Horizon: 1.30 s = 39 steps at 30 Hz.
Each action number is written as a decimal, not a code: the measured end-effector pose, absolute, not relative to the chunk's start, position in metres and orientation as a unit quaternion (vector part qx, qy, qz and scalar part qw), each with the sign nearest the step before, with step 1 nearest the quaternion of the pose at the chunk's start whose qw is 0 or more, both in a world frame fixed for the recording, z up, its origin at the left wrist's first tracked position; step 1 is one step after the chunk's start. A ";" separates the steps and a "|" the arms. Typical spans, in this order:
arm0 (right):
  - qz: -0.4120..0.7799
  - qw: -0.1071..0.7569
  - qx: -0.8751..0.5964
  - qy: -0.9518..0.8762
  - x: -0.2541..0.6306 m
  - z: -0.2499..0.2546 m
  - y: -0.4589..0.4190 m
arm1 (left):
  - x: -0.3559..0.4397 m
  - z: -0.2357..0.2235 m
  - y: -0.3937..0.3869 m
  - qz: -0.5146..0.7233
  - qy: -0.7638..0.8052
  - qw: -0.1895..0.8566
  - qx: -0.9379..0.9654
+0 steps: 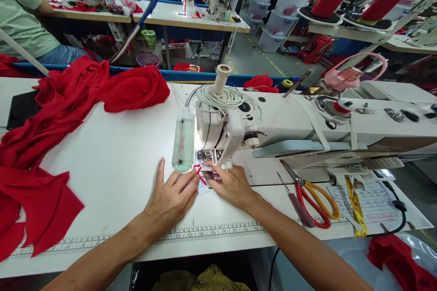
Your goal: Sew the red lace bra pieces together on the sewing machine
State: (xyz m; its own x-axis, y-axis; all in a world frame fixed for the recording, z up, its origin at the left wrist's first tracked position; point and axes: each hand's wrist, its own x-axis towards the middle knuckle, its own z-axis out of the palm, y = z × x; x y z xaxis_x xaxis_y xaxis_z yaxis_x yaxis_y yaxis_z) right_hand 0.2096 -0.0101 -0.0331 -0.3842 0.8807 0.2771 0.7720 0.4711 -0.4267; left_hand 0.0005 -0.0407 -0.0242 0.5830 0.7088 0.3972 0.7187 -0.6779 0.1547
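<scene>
My left hand (174, 194) lies flat on the white sewing table with its fingers out and thumb spread. Its fingertips touch a narrow crossed red strip (200, 175) below the needle area of the sewing machine (235, 134). Curled beside the presser foot (205, 155), my right hand (232, 185) holds a small maroon-and-metal tool (215, 175) between thumb and fingers. Its exact kind is partly hidden by the fingers. A pale green translucent plate (184, 143) stands just above my left fingertips. Under the red strip a marked paper piece (203, 188) shows.
Red fabric (64, 109) spreads over the table's left side. To the right lie red-and-yellow-handled scissors (316, 202), an awl (297, 204) and a yellow tape measure (355, 207). A printed ruler (218, 233) runs along the front edge. Another person (27, 18) sits at the upper left.
</scene>
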 end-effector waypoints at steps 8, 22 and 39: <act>0.130 0.268 -0.515 -0.804 0.211 -0.022 -0.020 | -0.005 -0.023 -0.040 -0.233 -0.399 -0.042 -0.886; 0.124 0.315 -0.505 -0.794 0.212 -0.030 -0.022 | 0.008 -0.011 -0.001 -0.215 -0.572 -0.231 -0.757; 0.025 0.384 -0.421 -0.821 0.208 -0.027 -0.025 | 0.008 0.011 -0.012 -0.355 -0.528 -0.610 -0.471</act>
